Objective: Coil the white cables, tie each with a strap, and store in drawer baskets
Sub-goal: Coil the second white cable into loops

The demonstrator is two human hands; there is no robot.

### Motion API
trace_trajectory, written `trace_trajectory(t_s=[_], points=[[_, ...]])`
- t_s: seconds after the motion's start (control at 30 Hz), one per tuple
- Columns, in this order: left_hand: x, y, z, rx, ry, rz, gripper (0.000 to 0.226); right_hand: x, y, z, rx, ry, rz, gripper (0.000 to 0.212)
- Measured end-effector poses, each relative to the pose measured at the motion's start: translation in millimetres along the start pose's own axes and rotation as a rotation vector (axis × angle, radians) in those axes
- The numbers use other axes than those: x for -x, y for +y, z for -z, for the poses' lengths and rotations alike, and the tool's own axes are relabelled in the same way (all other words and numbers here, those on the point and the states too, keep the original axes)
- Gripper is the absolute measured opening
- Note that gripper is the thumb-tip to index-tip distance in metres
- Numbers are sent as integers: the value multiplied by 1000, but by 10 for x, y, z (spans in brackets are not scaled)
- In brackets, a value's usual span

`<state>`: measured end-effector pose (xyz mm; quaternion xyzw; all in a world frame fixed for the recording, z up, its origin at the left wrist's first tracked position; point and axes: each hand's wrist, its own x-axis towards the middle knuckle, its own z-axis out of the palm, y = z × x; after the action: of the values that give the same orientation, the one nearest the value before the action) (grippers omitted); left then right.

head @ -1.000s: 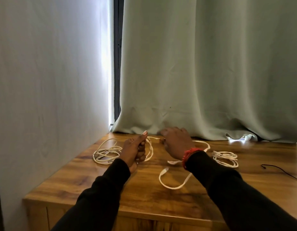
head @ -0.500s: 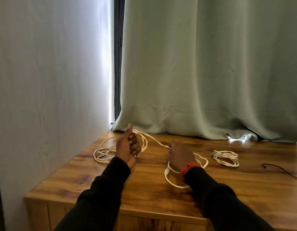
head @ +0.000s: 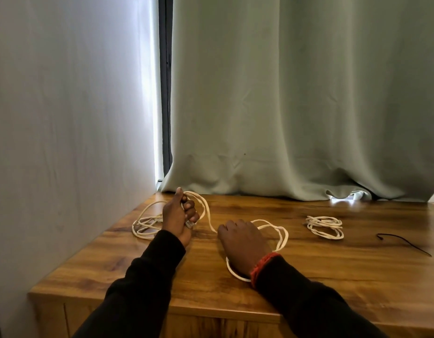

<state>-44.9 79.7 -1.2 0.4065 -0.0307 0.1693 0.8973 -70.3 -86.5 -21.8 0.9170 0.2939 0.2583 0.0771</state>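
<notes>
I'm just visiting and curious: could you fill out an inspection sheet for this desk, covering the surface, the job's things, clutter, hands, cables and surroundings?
Surface: glossy brown wooden cabinet top.
Job's things: white cable being coiled; loose white cable pile far left; small coiled white cable bundle lying apart at right; thin black strap far right.
Clutter: nothing seen.
Hands: left hand grips loops of the cable upright; right hand lies knuckles-up over the cable's slack, grip hidden.
Cables: the slack runs from the left hand under the right hand and loops on the wood.
Surroundings: pale green curtain behind; white wall at left.
</notes>
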Motion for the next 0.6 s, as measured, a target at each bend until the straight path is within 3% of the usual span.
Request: trace_trajectory(t_s=[0.1, 0.2, 0.3, 0.4, 0.5, 0.6], points=[[-26, 14, 30, 55, 19, 44, 35, 22, 22, -27, -65, 65, -22, 30], [-48, 28, 66, 140, -19, 117, 34, 68, 58, -31, -296, 167, -98, 50], [-40, 12, 60, 172, -85, 161, 35, 37, 75, -15, -425, 269, -145, 36], [-31, -7, 45, 179, -140, 173, 35, -31, 98, -29, -373, 325, -185, 32], [28, -14, -12, 186, -224, 191, 34, -20, 87, -10, -265, 249, -196, 40], [133, -27, -131, 180, -267, 189, 34, -8, 11, 15, -93, 159, -79, 27]])
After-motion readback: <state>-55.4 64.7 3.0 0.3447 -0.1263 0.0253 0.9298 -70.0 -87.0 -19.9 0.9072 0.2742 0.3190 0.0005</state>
